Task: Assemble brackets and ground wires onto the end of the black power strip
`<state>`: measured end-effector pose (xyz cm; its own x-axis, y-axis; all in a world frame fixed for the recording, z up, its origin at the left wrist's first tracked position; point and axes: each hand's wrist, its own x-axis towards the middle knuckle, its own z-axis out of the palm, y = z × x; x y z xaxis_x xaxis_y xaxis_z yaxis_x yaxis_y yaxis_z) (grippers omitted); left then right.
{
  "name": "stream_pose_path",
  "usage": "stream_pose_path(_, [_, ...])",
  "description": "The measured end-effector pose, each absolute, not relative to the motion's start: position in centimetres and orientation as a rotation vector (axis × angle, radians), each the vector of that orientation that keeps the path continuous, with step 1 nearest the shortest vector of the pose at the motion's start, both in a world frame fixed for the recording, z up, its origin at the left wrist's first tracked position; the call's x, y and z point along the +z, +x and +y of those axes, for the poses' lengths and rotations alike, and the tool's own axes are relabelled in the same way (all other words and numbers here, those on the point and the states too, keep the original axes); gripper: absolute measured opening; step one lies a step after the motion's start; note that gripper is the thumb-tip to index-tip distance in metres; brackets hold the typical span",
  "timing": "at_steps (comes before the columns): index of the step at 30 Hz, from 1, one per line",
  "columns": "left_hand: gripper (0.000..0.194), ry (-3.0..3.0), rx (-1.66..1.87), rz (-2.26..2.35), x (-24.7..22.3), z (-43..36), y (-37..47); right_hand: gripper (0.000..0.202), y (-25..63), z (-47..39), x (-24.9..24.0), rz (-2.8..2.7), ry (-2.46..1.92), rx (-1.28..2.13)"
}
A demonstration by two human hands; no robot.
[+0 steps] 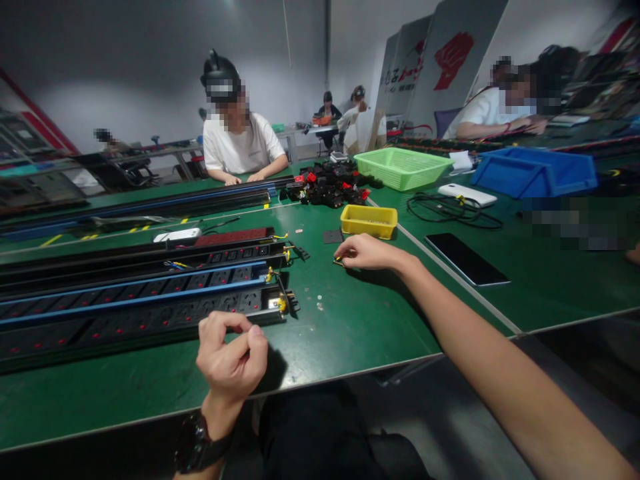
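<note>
My left hand, a watch at its wrist, is curled closed above the near table edge. Whatever its fingers may hold is hidden. Just beyond it lie long black power strips with rows of sockets and red dots, one with a blue rail. Yellow wire ends and small black end brackets stick out at their right ends. Farther right, my right hand pinches a small yellow-and-dark piece low over the table, too small to name. A yellow bin with small bits inside stands just behind this hand.
Behind the yellow bin is a heap of black and red parts, beside a green basket. A blue bin, black cable and a dark-screened phone lie right. A co-worker sits opposite.
</note>
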<state>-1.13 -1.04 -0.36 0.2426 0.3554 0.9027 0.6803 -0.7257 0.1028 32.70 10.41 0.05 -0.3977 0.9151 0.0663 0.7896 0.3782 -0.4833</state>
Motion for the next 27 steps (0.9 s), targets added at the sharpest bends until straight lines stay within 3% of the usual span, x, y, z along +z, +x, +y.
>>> stream_pose_path(14, [0.033,-2.213,-1.489,-0.945,-0.4,-1.0,-1.2,0.031,33.4,10.8,-0.2,-2.308,-1.454,0.702])
stream_pose_path(27, [0.035,-2.217,-1.54,-0.96,-0.5,-0.9,-1.0,0.019,32.0,10.5,-1.2,-2.263,-1.35,0.611])
